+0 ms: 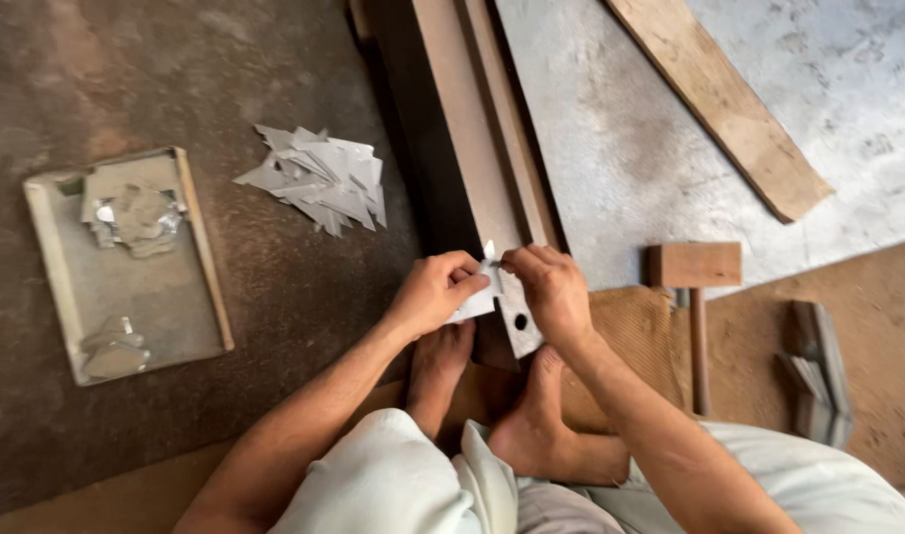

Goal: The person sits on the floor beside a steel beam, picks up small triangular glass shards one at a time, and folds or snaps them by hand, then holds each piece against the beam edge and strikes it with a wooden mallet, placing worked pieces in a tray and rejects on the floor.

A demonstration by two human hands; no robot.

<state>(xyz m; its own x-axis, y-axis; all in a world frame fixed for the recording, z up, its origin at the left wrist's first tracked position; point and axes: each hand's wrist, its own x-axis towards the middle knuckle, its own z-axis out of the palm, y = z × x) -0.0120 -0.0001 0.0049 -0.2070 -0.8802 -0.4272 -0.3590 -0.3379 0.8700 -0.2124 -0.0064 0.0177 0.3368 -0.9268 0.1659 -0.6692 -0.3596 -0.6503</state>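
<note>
Left hand: fingers closed on small metal piece | Right hand: pinching the same piece from the other side | Location: over end of steel beam, above bare feet | Surroundings: scrap pile, tray on floor left; wooden mallet right.

A small metal piece is pinched between the left hand and right hand, a wooden mallet lying right of them.

Soft daylight, sharp centre, edges w/ distortion
</note>
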